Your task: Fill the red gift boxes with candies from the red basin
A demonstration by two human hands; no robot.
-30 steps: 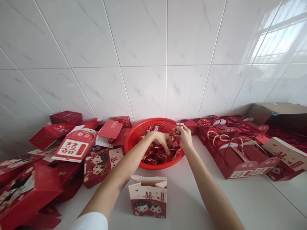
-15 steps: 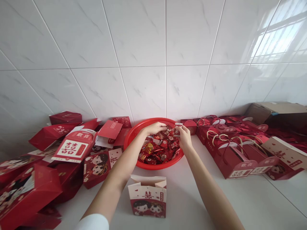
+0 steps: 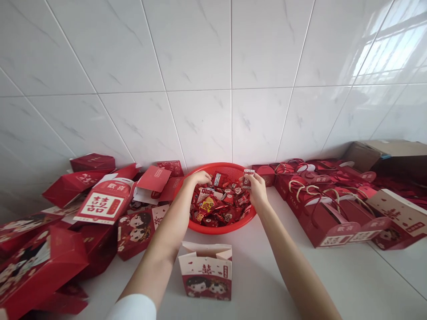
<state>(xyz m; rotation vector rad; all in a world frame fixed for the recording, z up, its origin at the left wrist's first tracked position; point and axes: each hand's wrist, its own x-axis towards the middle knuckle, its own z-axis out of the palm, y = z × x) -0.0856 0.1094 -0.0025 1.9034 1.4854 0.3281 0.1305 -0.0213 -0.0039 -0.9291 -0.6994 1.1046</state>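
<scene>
A red plastic basket full of red-wrapped candies stands against the wall. My right hand, at its right rim, pinches a small red-and-white packet. Over the basket's back left is my left hand, its fingers bent down toward the candies; nothing shows in them, and the tips are partly hidden. In front of the basket, between my forearms, a white-and-red gift box with a cartoon couple stands upright, its top flaps open.
Red gift boxes lie in a loose pile on the left. To the right, several handled red boxes stand in rows, with a white-topped box beside them. Behind these is a brown cardboard carton. A tiled wall closes the back.
My left hand has moved left, away from my right hand, to the basket's back left, uncovering candies in the middle. The right hand keeps the packet at nearly the same spot.
</scene>
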